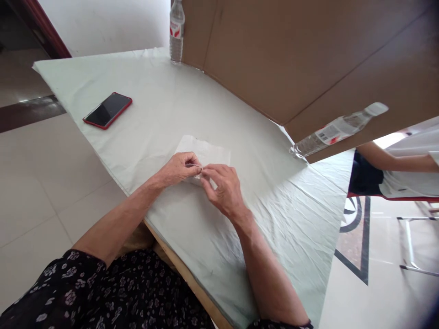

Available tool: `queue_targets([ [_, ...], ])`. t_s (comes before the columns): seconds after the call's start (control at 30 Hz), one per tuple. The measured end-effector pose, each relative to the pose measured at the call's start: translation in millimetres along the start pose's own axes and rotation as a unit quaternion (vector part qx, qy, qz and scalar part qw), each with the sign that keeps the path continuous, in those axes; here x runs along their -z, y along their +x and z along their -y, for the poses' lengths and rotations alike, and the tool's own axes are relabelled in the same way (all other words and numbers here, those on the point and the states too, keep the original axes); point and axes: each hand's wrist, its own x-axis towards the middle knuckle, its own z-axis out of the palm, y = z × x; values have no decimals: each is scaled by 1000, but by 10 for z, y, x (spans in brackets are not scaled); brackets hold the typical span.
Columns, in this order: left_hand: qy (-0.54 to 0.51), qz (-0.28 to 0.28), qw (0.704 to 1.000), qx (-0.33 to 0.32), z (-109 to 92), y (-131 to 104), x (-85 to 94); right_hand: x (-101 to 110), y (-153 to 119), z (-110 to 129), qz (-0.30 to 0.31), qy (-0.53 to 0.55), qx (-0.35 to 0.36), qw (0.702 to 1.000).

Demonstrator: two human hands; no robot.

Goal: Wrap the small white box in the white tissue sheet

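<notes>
A thin white sheet, like paper or tissue, lies on the pale table cover beneath my hands. My left hand is closed in a pinch over it, thumb against the fingers, with a thin pale strip at the fingertips. Close against it, my right hand has its thumb and fingers bent together at the same spot. What lies between the right fingertips is too small to make out.
A phone with a red case lies at the left. A bottle stands at the back; another bottle leans at the right against a brown cardboard panel. Beyond the panel, a person's arm shows at the right.
</notes>
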Motion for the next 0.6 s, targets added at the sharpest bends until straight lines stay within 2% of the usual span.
queue_targets([
  [0.13,105,5,994,-30,-44,-128,227,-86,-35,39,37,-51,13,998],
  [0.27,186,-13,982,9,-9,-231,413,-73,-29,89,67,-100,13,993],
  [0.43,256,-65,963,46,98,-206,389,-89,0,171,95,-173,23,980],
  [0.6,307,-135,938,85,97,-216,344,-170,-19,171,97,-185,17,978],
])
